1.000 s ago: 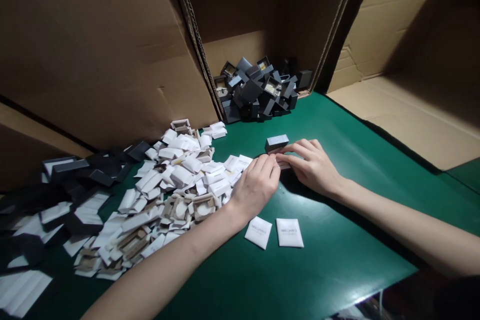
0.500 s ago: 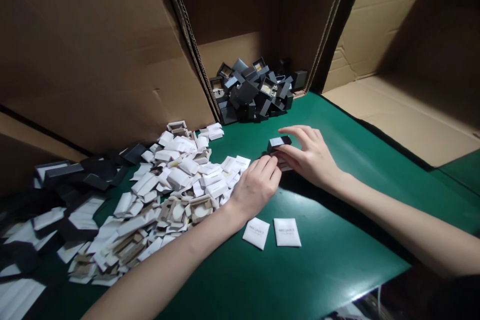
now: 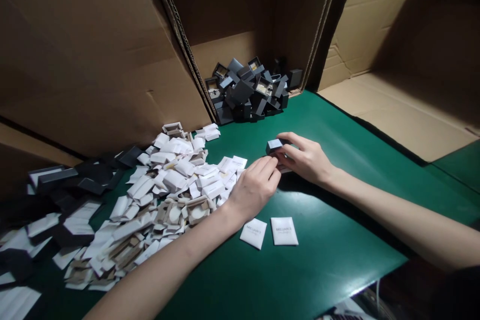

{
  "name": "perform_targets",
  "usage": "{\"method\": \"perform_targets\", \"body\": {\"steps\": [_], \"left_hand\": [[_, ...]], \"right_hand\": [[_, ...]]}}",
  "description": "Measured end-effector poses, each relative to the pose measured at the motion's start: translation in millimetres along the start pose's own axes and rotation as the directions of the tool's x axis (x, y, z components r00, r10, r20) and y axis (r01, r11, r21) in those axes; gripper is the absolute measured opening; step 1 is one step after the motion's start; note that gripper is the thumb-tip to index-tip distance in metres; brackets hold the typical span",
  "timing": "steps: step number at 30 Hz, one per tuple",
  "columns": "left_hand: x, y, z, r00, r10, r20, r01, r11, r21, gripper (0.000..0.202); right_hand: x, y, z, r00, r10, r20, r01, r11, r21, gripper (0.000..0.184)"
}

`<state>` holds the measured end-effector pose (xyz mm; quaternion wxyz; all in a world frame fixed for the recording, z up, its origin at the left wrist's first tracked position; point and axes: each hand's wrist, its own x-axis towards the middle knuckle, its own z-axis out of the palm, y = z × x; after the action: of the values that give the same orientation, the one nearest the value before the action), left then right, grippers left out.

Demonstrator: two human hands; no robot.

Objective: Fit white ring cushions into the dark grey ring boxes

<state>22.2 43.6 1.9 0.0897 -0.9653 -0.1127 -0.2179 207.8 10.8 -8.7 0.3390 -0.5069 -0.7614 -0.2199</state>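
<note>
Over the green table [image 3: 318, 240], my right hand [image 3: 309, 162] grips a small dark box [image 3: 275, 146], its index finger over the far end and its thumb on the near side. My left hand [image 3: 258, 180] is closed right beside it, fingertips meeting the right thumb just below the box. A pale edge shows under the right fingers; what the left fingers pinch is hidden. Nearer to me, two flat white printed packets [image 3: 254, 233] lie side by side on the table.
A heap of white cartons [image 3: 176, 180] spreads left of my left hand. Black boxes [image 3: 243, 90] are piled at the back inside an upright cardboard box [image 3: 232, 42]. More black boxes [image 3: 56, 177] lie far left. A cardboard box [image 3: 397, 105] opens at the right.
My right index finger has come down onto the dark box, where it was raised before. The left hand stays almost in place. The whole view has shifted slightly.
</note>
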Motion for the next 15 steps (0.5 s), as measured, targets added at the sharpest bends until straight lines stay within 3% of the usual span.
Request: {"method": "perform_targets", "body": {"steps": [8, 15], "left_hand": [[1.5, 0.0, -1.4, 1.000, -0.002, -0.003, 0.002, 1.000, -0.022, 0.021], [0.9, 3.0, -1.4, 0.999, -0.028, 0.027, 0.027, 1.000, 0.010, 0.017]], "right_hand": [[0.2, 1.6, 3.2, 1.000, 0.009, -0.020, -0.010, 0.998, -0.062, 0.021], [-1.7, 1.0, 0.1, 0.998, 0.042, 0.050, -0.041, 0.999, -0.016, 0.015]]}}
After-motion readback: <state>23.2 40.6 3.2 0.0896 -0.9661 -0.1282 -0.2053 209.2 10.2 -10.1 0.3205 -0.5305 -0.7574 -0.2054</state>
